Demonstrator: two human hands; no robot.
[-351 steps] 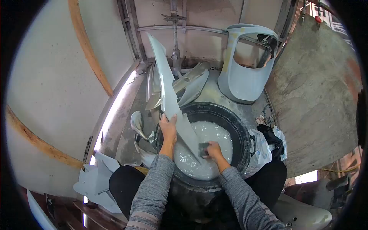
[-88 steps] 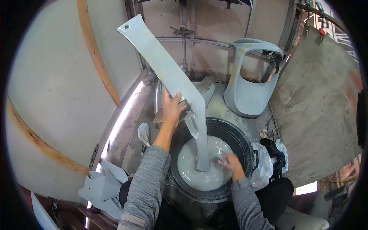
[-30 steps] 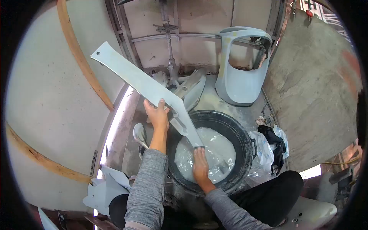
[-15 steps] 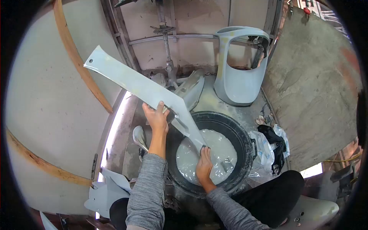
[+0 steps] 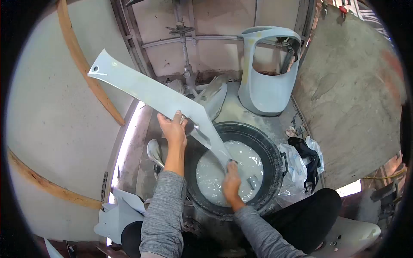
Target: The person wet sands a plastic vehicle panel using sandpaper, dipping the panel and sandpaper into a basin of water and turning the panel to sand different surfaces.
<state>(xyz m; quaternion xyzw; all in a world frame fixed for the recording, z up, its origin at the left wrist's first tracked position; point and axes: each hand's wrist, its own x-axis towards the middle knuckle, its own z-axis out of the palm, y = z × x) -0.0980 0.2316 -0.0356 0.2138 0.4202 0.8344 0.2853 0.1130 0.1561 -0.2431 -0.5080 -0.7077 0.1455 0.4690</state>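
Observation:
A long, pale grey-blue, bent plastic panel (image 5: 150, 92) slants across the view, from a holed end at the upper left down over the tub. My left hand (image 5: 173, 131) is closed around its edge near the cutout in the middle, thumb on the upper face. My right hand (image 5: 231, 185) presses at the panel's lower end, slightly blurred. A small dark piece (image 5: 232, 161) shows at its fingertips; its kind is not clear. Below both hands stands a black tub (image 5: 275, 189) of cloudy whitish water (image 5: 211, 180), with a small grey block (image 5: 253, 182) in it.
A grey-blue fairing (image 5: 269, 94) with a large opening stands at the back right. Crumpled plastic bags (image 5: 294, 165) lie right of the tub. Left of it is a shiny spoon-shaped piece (image 5: 154, 150), and more pale panels (image 5: 118, 219) lie at lower left. Wood-ribbed boards (image 5: 47, 112) flank the left.
My right hand and the small dark piece have shifted slightly up and right along the panel's lower end. The panel's upper end sits slightly further left, and the whole view has shifted a little.

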